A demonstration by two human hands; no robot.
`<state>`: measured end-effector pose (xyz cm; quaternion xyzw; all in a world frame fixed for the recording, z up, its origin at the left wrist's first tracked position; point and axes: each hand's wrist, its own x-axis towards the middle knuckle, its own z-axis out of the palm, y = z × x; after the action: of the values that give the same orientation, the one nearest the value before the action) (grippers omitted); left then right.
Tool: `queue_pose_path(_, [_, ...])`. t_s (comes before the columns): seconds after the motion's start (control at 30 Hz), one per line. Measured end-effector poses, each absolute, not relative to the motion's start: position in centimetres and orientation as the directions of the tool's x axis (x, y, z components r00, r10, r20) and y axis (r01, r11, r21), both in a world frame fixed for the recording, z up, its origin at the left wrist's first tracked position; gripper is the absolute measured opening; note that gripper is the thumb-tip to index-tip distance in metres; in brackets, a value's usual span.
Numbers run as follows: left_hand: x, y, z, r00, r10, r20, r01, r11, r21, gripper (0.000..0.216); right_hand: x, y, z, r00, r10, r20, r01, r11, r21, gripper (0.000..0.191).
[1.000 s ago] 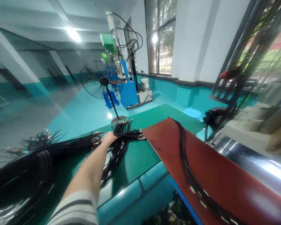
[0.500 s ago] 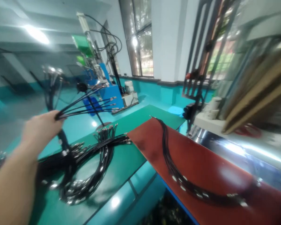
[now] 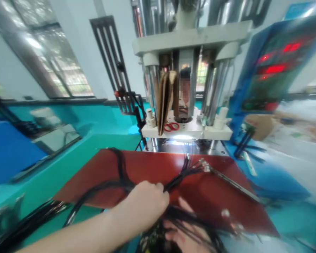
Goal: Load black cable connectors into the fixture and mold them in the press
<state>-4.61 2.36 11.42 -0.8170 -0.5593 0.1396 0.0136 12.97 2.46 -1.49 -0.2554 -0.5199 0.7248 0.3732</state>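
My left hand (image 3: 144, 205) is closed round a bunch of thin black cables (image 3: 181, 175) whose metal-tipped ends (image 3: 204, 165) fan out over a red-brown mat (image 3: 152, 165). The cables trail back to the left in a loop (image 3: 94, 191). My right hand (image 3: 185, 233) lies lower, palm up under a tangle of more black cables (image 3: 197, 225); its fingers are blurred and partly covered.
Behind the mat stands a vertical press machine (image 3: 186, 80) with steel columns, a white base plate and red scissors (image 3: 171, 126). A blue control box (image 3: 268, 66) with red displays is at the right. More black cables (image 3: 23, 225) lie on the green bench at the left.
The view has swung right from the green bench to the machine. My left hand has carried its bunch of cables from the air at the left down onto the red-brown mat. My right hand has appeared.
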Motion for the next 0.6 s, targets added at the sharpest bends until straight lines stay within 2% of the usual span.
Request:
queue_pose_path(0.1, [-5.6, 5.3, 10.8, 0.464, 0.849, -0.253, 0.834, -0.515, -0.197, 0.019, 13.7, 3.7, -1.1, -0.449, 0.893, -0.008, -0.454, -0.236, -0.859, 0.041])
queue_pose_path(0.2, [-6.7, 6.9, 9.1, 0.51, 0.769, -0.385, 0.799, -0.589, -0.118, 0.022, 14.7, 4.8, -0.5, -0.399, 0.915, -0.053, -0.55, -0.286, -0.784, 0.027])
queue_pose_path(0.3, [-6.6, 7.2, 7.0, 0.497, 0.721, -0.483, 0.833, -0.551, 0.034, 0.026, 15.5, 6.0, -0.1, -0.412, 0.911, -0.02, -0.356, -0.181, -0.917, 0.024])
queue_pose_path(0.4, [-5.3, 7.0, 6.0, 0.506, 0.791, -0.343, 0.86, -0.493, 0.131, 0.026, 16.0, 7.3, 0.3, -0.434, 0.9, 0.038, -0.152, -0.031, -0.988, 0.026])
queue_pose_path(0.43, [-4.6, 7.0, 6.1, 0.52, 0.811, -0.269, 0.854, -0.484, 0.189, 0.027, 16.0, 7.6, 0.5, -0.454, 0.888, 0.067, -0.122, 0.012, -0.992, 0.027])
queue_pose_path(0.5, [-2.9, 7.6, 6.3, 0.562, 0.813, -0.155, 0.785, -0.464, 0.41, 0.031, 16.0, 8.2, 0.7, -0.504, 0.856, 0.119, -0.087, 0.087, -0.992, 0.027])
queue_pose_path(0.53, [-2.0, 8.1, 6.5, 0.589, 0.797, -0.133, 0.712, -0.434, 0.551, 0.032, 16.0, 8.3, 0.7, -0.521, 0.845, 0.123, -0.08, 0.095, -0.992, 0.029])
queue_pose_path(0.6, [-0.4, 9.5, 6.5, 0.649, 0.736, -0.194, 0.546, -0.273, 0.792, 0.029, 16.0, 8.7, 0.3, -0.519, 0.851, 0.084, -0.108, 0.032, -0.994, 0.037])
